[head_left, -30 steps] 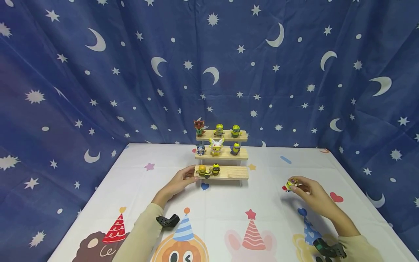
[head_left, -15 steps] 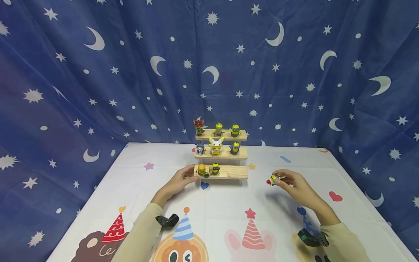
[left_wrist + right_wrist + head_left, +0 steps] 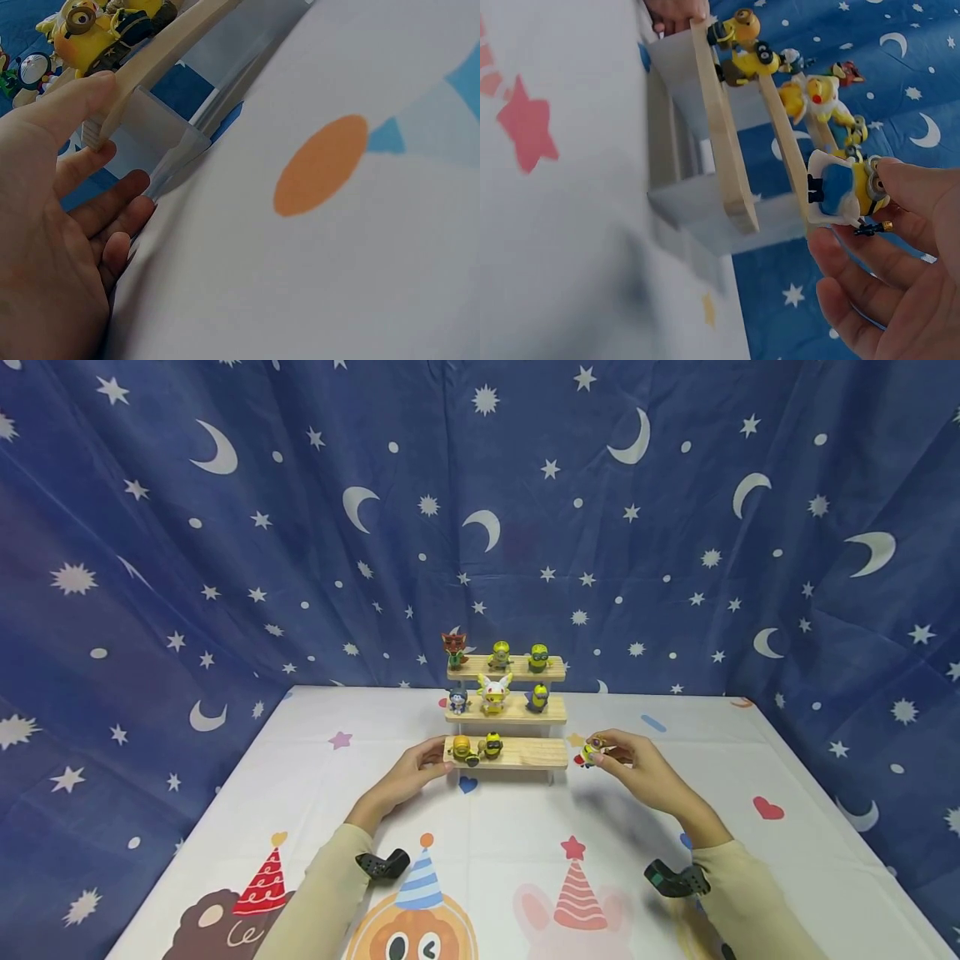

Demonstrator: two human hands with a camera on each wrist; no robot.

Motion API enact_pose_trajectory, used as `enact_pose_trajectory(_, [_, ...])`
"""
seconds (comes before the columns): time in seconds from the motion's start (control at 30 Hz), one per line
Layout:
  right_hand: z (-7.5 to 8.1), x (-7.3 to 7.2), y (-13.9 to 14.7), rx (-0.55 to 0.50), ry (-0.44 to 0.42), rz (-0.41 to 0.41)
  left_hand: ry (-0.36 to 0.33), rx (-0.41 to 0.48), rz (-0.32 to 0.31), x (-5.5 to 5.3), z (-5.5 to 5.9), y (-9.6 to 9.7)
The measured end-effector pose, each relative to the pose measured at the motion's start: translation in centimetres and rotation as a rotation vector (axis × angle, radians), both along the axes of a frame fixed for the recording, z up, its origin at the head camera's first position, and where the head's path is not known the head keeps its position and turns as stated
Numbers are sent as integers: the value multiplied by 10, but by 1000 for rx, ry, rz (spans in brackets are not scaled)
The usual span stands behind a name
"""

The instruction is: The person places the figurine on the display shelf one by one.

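A three-tier wooden display stand (image 3: 536,752) rises in steps at the middle of the table. My left hand (image 3: 408,777) pinches the left end of its bottom board, thumb on top and index finger beneath, as the left wrist view shows. Just right of that board, my right hand (image 3: 637,768) holds a minion figurine (image 3: 840,187) between thumb and fingers. It wears blue, with white around it and a small dark piece at its side. Two yellow figurines, one orange-headed (image 3: 461,747) and one with black goggles (image 3: 492,745), occupy the bottom board's left half.
On the middle tier are a dark blue figurine (image 3: 458,700), a white-eared yellow one (image 3: 493,695) and a purple-clad minion (image 3: 537,697). The top tier bears a fox figurine (image 3: 453,649) and two minions. Behind the white printed tablecloth (image 3: 465,860) hangs a starry blue curtain (image 3: 300,568).
My right hand has carried the minion figurine leftward and a little away from me, from the right of the table to beside the bottom board. The left hand keeps its place on the stand.
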State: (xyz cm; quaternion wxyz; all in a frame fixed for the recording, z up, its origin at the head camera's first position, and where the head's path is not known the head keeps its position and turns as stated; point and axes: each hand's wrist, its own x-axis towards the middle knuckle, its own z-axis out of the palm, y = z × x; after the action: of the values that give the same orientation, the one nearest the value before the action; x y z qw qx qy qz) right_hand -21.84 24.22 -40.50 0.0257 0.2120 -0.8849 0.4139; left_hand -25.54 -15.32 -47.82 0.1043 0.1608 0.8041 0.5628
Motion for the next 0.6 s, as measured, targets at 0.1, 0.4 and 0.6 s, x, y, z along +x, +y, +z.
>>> enact_pose_trajectory(0.1, [1,-4,-9,-24,-10,22,-2,-3,1,0,0,0])
enact_pose_trajectory(0.4, [-4,-18,-33,-61,-21,41,-14,-5,4,0,0,0])
enact_pose_trajectory(0.6, [-5,-27,-50,-75,-8,61,-1,-17,7,0,0,-1])
